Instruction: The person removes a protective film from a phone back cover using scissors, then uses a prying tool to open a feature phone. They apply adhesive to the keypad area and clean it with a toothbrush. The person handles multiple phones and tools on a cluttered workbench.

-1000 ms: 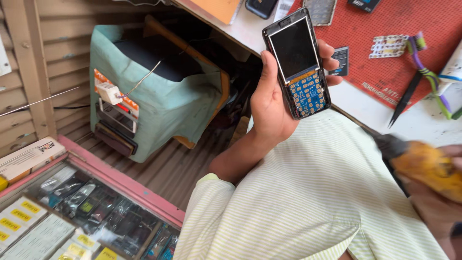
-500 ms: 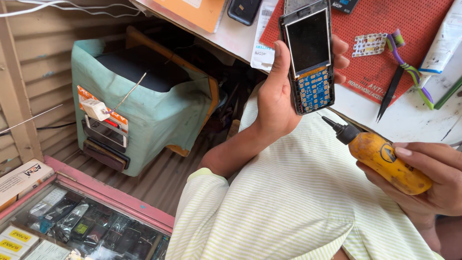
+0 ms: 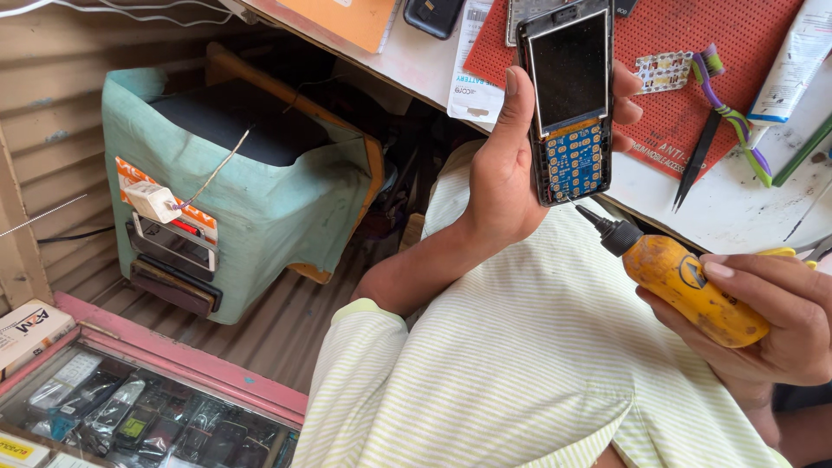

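Observation:
My left hand (image 3: 503, 173) holds an old mobile phone (image 3: 569, 95) upright, its keypad cover off so the blue contact board shows below the dark screen. My right hand (image 3: 763, 312) grips a small yellow squeeze bottle (image 3: 685, 282) with a black pointed nozzle. The nozzle tip sits just under the phone's lower right corner, almost touching it. Both hands are over my lap, covered by a striped pale shirt (image 3: 520, 364).
A white worktable (image 3: 737, 208) carries a red perforated mat (image 3: 693, 95), black tweezers (image 3: 693, 160), a white tube (image 3: 793, 61) and another phone (image 3: 433, 16). Left stands a teal-covered box (image 3: 234, 191). A glass display case (image 3: 113, 416) with several phones is at lower left.
The yellow bottle came into view from the right and its nozzle moved up to the phone's lower edge. The phone rose and turned more upright in my left hand.

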`<move>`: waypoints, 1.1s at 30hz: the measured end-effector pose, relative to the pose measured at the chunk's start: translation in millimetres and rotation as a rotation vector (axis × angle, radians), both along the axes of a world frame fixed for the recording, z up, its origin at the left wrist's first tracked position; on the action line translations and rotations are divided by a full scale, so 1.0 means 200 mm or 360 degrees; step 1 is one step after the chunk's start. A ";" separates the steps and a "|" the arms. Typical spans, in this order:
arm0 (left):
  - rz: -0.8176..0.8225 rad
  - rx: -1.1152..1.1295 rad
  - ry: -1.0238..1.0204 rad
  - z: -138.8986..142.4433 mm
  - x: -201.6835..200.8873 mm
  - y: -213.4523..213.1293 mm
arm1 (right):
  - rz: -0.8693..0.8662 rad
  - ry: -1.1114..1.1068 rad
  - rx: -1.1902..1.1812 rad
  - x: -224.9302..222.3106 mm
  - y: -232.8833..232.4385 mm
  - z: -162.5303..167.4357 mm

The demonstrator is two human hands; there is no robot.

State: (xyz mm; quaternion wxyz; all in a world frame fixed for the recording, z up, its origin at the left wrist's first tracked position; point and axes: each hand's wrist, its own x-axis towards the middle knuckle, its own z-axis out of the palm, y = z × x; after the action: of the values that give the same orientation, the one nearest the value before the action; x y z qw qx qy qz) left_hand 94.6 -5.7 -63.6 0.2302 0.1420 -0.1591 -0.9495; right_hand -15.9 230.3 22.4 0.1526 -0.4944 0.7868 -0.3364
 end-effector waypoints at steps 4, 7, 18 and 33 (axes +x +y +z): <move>-0.0014 0.0037 0.0021 0.00 0.00 0.00 | -0.0011 0.0047 -0.0038 -0.01 -0.02 0.02; -0.0019 0.0045 0.0017 0.01 0.00 -0.01 | -0.0027 0.0083 -0.0031 0.00 -0.03 0.03; -0.0019 0.0054 0.0007 0.03 -0.01 -0.03 | -0.0028 0.0017 0.0033 -0.04 0.00 0.05; -0.0026 0.0101 0.0001 0.03 -0.04 -0.02 | -0.0111 0.0084 0.0008 -0.08 0.04 -0.01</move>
State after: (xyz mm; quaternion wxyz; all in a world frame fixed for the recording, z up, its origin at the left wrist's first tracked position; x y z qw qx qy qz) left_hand 87.4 -9.0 -58.2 0.2179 0.1475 -0.1301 -0.9560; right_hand -32.3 238.1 20.2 0.1213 -0.4749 0.8082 -0.3264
